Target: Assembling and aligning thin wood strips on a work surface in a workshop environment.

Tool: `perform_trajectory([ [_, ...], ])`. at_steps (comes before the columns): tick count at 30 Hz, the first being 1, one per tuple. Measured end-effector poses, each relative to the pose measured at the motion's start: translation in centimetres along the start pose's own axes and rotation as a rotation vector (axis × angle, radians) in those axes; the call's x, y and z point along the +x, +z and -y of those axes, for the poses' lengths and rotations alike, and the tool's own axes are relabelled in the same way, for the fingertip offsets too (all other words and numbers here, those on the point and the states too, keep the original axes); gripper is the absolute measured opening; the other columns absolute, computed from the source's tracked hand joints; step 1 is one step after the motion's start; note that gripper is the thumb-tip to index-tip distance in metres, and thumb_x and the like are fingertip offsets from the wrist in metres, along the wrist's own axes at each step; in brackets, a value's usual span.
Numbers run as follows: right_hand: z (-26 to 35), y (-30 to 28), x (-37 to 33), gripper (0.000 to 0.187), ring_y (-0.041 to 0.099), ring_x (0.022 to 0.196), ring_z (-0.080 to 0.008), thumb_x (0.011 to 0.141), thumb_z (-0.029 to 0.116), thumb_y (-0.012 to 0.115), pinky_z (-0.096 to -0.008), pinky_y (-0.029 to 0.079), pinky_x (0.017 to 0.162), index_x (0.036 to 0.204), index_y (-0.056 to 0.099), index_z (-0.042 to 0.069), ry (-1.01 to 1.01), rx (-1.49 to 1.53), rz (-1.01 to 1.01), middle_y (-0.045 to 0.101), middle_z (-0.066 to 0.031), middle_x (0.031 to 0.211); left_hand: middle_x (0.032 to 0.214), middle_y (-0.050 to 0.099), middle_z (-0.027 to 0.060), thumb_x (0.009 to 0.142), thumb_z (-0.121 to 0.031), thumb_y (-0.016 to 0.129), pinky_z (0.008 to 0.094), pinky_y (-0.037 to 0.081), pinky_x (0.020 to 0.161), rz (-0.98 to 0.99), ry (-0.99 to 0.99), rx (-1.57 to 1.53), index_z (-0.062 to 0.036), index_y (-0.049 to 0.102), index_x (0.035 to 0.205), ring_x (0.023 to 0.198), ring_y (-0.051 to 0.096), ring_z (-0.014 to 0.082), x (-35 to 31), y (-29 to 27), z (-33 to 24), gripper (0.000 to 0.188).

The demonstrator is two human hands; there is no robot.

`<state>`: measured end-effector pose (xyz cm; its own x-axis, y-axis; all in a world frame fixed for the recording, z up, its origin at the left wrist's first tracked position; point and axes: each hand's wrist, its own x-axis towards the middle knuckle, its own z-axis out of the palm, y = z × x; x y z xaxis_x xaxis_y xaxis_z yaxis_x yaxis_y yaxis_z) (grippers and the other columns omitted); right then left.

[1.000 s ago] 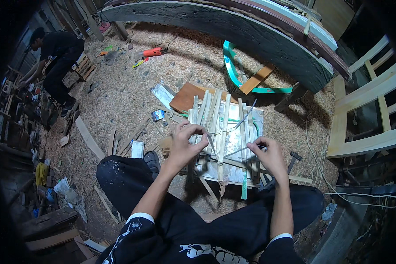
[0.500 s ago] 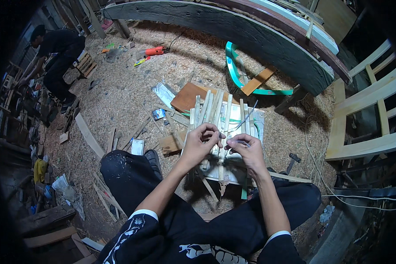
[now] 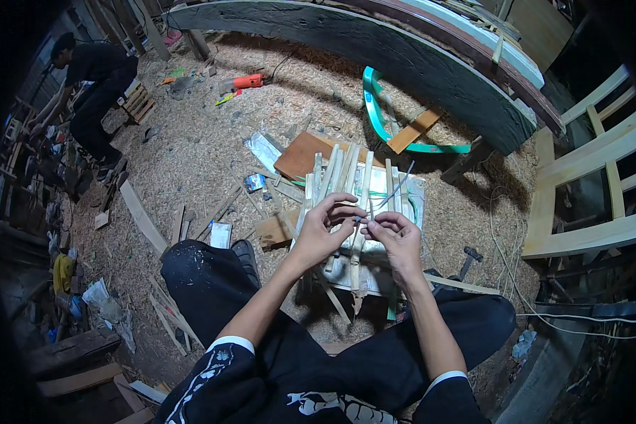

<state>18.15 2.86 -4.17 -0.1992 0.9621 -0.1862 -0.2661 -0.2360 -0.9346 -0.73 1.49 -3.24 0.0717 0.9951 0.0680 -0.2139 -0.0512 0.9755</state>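
My left hand (image 3: 328, 227) and my right hand (image 3: 396, 244) come together fingertip to fingertip, both pinched closed. Something tiny and dark shows between the fingertips; it is too small to name. Below them several narrow wooden strips (image 3: 368, 173) lie side by side over a whitish board (image 3: 383, 281) between my legs. One strip, ragged at its near end, runs beneath my hands. A thin grey-blue strip (image 3: 403, 182) slants up beyond my right hand, and bright green cord (image 3: 415, 208) loops among the strips.
A hammer (image 3: 470, 260) lies to the right. Beyond are a brown board (image 3: 302, 159), a turquoise curved frame (image 3: 371, 106) and a long dark beam (image 3: 403, 67). An orange power tool (image 3: 249, 82) rests on shavings. A co-worker (image 3: 95, 92) bends at far left; a wooden frame (image 3: 586, 240) stands right.
My fingertips have drawn closer together, the left fingers spreading slightly above the pinch. My right hand has shifted a little left. The strips stay put.
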Motion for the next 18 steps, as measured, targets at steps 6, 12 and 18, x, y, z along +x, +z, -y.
perform_trajectory([
  [6, -0.1, 0.2, 0.0, 0.02, 0.072, 0.085, -0.016, 0.097, 0.006, 0.071, -0.0263, 0.058, 0.075, 0.112, 0.066, -0.007, -0.042, -0.104, -0.065, 0.073, -0.0135, 0.098, 0.113, 0.071, 0.0138, 0.093, 0.0, 0.068, 0.0296, 0.056, 0.093, 0.02, -0.007, 0.011, 0.0041, 0.055, 0.129, 0.104, 0.07, 0.016, -0.1, 0.0, 0.4, 0.038],
  [12, -0.3, 0.3, -0.3, 0.024, 0.07, 0.086, -0.0131, 0.097, 0.006, 0.071, -0.0252, 0.056, 0.078, 0.116, 0.07, -0.007, -0.039, -0.17, 0.014, 0.074, -0.01, 0.101, 0.114, 0.071, 0.0119, 0.092, -0.004, 0.075, 0.0286, 0.056, 0.092, -0.036, 0.059, 0.15, 0.0044, 0.066, 0.121, 0.104, 0.071, 0.0158, -0.4, 0.4, -0.2, 0.031],
  [18, -0.3, 0.8, -0.9, 0.026, 0.067, 0.099, -0.012, 0.096, 0.003, 0.07, -0.0263, 0.055, 0.085, 0.12, 0.069, -0.007, 0.023, -0.201, 0.213, 0.073, -0.0109, 0.11, 0.104, 0.07, 0.009, 0.09, -0.008, 0.077, 0.0308, 0.055, 0.09, -0.067, 0.137, 0.263, -0.0037, 0.074, 0.119, 0.099, 0.073, 0.0181, -0.5, 0.2, 0.1, 0.03],
])
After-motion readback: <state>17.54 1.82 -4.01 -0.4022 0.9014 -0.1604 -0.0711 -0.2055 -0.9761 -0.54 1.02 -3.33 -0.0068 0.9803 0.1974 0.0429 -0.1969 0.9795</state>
